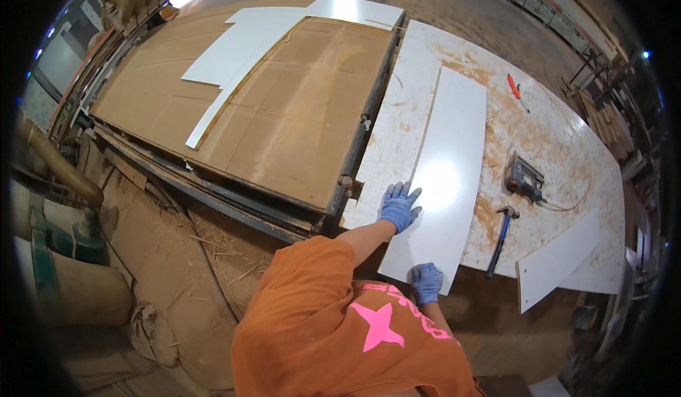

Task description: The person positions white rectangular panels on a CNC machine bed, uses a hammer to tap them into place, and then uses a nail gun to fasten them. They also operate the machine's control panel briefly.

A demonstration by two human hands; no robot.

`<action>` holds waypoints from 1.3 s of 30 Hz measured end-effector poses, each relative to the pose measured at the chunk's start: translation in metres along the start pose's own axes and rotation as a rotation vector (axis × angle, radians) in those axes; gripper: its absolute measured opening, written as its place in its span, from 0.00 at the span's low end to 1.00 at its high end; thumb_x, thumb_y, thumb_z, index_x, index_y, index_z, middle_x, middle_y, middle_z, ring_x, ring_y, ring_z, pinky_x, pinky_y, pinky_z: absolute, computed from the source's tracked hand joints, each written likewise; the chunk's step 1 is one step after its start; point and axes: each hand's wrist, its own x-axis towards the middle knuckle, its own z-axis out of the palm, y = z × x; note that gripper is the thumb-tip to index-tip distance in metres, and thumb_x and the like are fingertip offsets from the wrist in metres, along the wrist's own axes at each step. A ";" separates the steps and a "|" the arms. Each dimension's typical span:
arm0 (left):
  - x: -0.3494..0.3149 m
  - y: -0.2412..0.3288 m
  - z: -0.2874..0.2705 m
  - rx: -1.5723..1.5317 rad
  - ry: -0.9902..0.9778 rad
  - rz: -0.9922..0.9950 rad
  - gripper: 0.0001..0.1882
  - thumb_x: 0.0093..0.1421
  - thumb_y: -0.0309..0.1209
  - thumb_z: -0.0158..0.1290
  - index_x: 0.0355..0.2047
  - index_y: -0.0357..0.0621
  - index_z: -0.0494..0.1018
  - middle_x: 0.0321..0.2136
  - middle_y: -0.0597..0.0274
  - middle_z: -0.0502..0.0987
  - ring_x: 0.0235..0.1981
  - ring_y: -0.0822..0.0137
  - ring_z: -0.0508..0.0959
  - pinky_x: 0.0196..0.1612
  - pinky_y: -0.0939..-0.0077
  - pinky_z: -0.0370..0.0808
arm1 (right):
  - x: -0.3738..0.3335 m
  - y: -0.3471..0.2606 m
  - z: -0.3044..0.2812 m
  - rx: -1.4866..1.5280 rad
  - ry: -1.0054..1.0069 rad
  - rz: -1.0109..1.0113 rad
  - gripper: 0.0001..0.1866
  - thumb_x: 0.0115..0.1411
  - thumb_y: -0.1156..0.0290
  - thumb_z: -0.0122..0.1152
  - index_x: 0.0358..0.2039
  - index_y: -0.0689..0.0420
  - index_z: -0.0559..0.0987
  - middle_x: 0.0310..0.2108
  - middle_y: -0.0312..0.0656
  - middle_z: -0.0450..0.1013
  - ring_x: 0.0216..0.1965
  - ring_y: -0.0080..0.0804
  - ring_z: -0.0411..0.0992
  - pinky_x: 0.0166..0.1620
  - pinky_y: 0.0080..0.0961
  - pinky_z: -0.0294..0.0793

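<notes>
A long white panel lies lengthwise on a worn white worktable. Its near end juts past the table's front edge. My left hand, in a blue glove, rests flat on the panel's left edge with fingers spread. At the near end, my right hand, gloved alike, grips the panel's edge with its fingers bent on top; the thumb is hard to make out. To the right lie a hammer with a blue and black handle and a dark nail gun with a thin hose.
A red-handled screwdriver sits farther back. A shorter white board overhangs the table's front right. On the left, a brown sheet-covered platform carries white panels. Ducts and a green-banded machine stand beyond it; sawdust covers the floor.
</notes>
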 end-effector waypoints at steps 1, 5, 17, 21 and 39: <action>0.001 0.001 -0.001 0.005 -0.008 -0.001 0.31 0.63 0.52 0.43 0.65 0.59 0.59 0.66 0.48 0.56 0.67 0.49 0.54 0.68 0.52 0.43 | 0.002 0.002 0.000 -0.012 0.004 -0.038 0.07 0.56 0.61 0.57 0.26 0.47 0.76 0.29 0.40 0.72 0.31 0.41 0.72 0.35 0.40 0.66; -0.004 0.003 -0.005 0.021 -0.028 -0.007 0.32 0.63 0.52 0.42 0.66 0.57 0.58 0.66 0.47 0.55 0.68 0.49 0.53 0.69 0.53 0.43 | 0.011 -0.005 0.002 0.026 0.025 0.192 0.05 0.55 0.63 0.57 0.27 0.48 0.75 0.28 0.40 0.72 0.31 0.42 0.72 0.35 0.41 0.66; -0.035 -0.267 -0.159 0.116 0.536 -0.392 0.32 0.51 0.49 0.57 0.52 0.44 0.71 0.49 0.46 0.74 0.51 0.50 0.73 0.57 0.61 0.68 | -0.022 0.006 0.014 0.082 0.178 -0.080 0.05 0.46 0.67 0.57 0.21 0.48 0.70 0.21 0.38 0.65 0.28 0.43 0.66 0.34 0.41 0.61; -0.069 -0.448 -0.257 0.250 0.412 -0.877 0.47 0.48 0.55 0.59 0.65 0.52 0.57 0.63 0.47 0.61 0.64 0.51 0.61 0.65 0.59 0.58 | -0.033 0.018 0.021 0.052 0.114 -0.042 0.04 0.45 0.69 0.56 0.23 0.49 0.69 0.22 0.41 0.64 0.29 0.45 0.65 0.36 0.42 0.61; -0.140 -0.477 -0.299 -0.015 0.255 -0.953 0.46 0.39 0.51 0.71 0.51 0.35 0.64 0.43 0.42 0.73 0.45 0.49 0.74 0.50 0.62 0.71 | -0.017 -0.044 0.000 -0.135 0.184 0.244 0.03 0.49 0.76 0.54 0.26 0.56 0.70 0.27 0.48 0.65 0.32 0.50 0.66 0.38 0.44 0.65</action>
